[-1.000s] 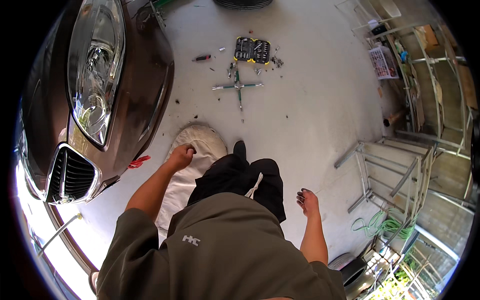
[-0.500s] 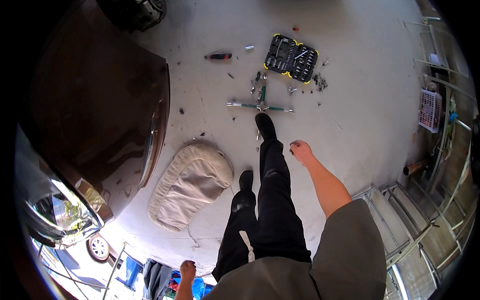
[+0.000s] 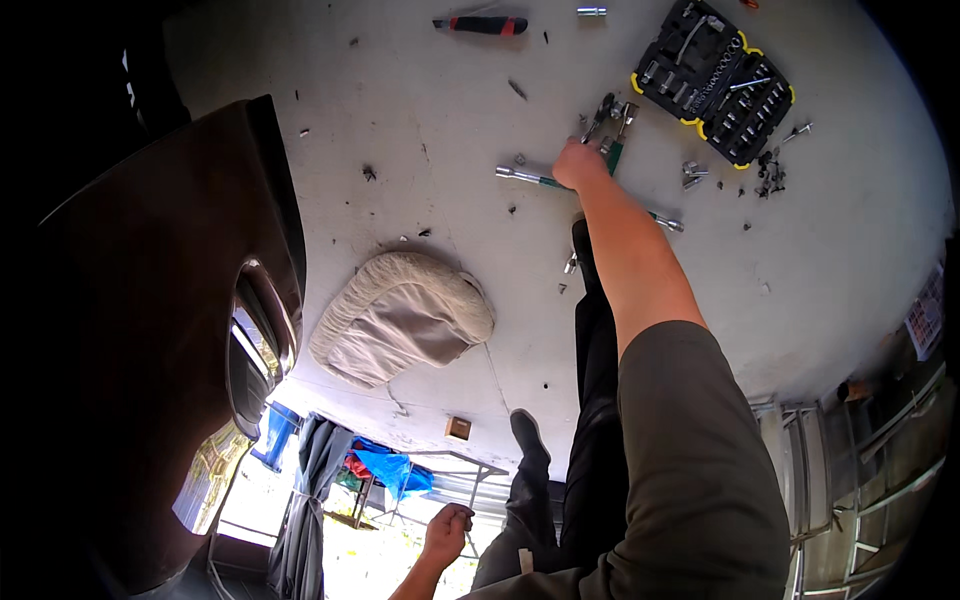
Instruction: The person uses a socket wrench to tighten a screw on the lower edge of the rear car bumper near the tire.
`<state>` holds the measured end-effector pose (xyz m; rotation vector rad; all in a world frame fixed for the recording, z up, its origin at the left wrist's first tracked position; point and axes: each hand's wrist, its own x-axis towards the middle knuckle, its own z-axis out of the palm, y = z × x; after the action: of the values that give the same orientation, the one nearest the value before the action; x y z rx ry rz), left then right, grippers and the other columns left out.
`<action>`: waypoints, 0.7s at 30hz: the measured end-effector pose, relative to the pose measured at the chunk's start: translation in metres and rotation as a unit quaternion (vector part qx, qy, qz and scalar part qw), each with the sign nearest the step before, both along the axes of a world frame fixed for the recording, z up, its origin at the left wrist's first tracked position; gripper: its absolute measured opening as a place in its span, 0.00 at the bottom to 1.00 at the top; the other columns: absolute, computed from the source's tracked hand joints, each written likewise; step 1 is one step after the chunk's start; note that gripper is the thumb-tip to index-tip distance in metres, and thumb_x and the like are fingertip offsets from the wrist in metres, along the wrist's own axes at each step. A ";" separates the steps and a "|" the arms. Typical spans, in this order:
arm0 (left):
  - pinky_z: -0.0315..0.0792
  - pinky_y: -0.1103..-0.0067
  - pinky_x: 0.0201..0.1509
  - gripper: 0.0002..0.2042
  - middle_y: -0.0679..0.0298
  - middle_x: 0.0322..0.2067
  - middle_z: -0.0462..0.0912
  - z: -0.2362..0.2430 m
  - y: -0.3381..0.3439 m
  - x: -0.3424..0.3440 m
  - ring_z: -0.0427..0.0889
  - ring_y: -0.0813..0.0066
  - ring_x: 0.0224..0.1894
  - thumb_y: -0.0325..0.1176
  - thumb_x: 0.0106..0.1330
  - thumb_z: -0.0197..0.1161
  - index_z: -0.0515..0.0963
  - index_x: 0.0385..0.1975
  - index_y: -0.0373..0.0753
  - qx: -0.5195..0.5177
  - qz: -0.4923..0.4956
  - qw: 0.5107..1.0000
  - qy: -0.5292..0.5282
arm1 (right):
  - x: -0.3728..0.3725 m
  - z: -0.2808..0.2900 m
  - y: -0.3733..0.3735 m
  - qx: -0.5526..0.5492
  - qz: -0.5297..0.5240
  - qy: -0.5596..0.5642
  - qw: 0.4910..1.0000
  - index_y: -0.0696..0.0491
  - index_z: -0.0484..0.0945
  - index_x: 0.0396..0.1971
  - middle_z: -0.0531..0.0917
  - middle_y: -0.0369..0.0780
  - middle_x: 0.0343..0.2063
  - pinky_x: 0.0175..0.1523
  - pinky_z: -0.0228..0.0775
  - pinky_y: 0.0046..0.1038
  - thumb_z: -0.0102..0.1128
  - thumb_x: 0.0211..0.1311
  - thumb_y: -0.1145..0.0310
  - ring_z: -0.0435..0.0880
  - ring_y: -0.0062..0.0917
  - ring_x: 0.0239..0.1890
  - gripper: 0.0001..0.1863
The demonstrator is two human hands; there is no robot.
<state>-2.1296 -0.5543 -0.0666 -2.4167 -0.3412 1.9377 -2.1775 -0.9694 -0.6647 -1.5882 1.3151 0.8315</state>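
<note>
My right hand (image 3: 580, 164) reaches down to the floor, its fingers closed at the lower end of a ratchet wrench (image 3: 600, 114). Right under and beside that hand lies a four-way lug wrench (image 3: 527, 176) with green arms and chrome sockets; my forearm covers its centre. My left hand (image 3: 447, 534) hangs low near my leg, fingers curled in. Whatever might be inside them is hidden. Past the lug wrench, to the right, a black and yellow socket set case (image 3: 715, 85) lies unfolded, with loose small hardware (image 3: 770, 174) next to it.
A beige cushion (image 3: 405, 318) rests on the concrete floor left of my legs. Brown car bodywork (image 3: 150, 330) fills the left side. Farther off lie a red and black handled tool (image 3: 487, 25) and a chrome socket (image 3: 591, 12). Metal frames (image 3: 812, 470) stand at the lower right.
I have bent lower and the view has shifted. My right hand has gone from beside my leg to the ratchet wrench on the floor. My left hand stays curled.
</note>
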 end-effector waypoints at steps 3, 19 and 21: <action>0.76 0.78 0.39 0.10 0.64 0.27 0.83 0.002 -0.013 -0.009 0.81 0.78 0.32 0.28 0.75 0.52 0.82 0.40 0.35 0.030 0.040 0.999 0.022 | -0.010 -0.003 0.009 -0.049 -0.048 -0.006 0.998 0.61 0.72 0.60 0.75 0.55 0.60 0.66 0.73 0.45 0.55 0.68 0.64 0.76 0.52 0.64 0.25; 0.78 0.73 0.42 0.13 0.58 0.27 0.85 -0.049 0.090 -0.060 0.85 0.70 0.32 0.33 0.74 0.51 0.83 0.40 0.33 -0.063 0.007 0.998 -0.012 | -0.027 0.013 0.032 -0.067 0.116 -0.022 0.991 0.60 0.70 0.65 0.78 0.57 0.61 0.69 0.69 0.43 0.59 0.67 0.58 0.77 0.55 0.62 0.31; 0.77 0.72 0.41 0.13 0.57 0.26 0.85 -0.066 0.123 -0.071 0.86 0.67 0.33 0.32 0.74 0.52 0.83 0.40 0.32 -0.077 0.009 0.996 -0.042 | -0.024 -0.004 0.049 -0.055 0.123 0.003 0.991 0.61 0.70 0.64 0.78 0.57 0.60 0.68 0.70 0.43 0.59 0.67 0.57 0.77 0.56 0.61 0.31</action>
<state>-2.2010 -0.4317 -0.1330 -2.6034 -0.2246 1.9414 -2.2018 -0.9205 -0.6682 -1.8632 1.2015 0.9251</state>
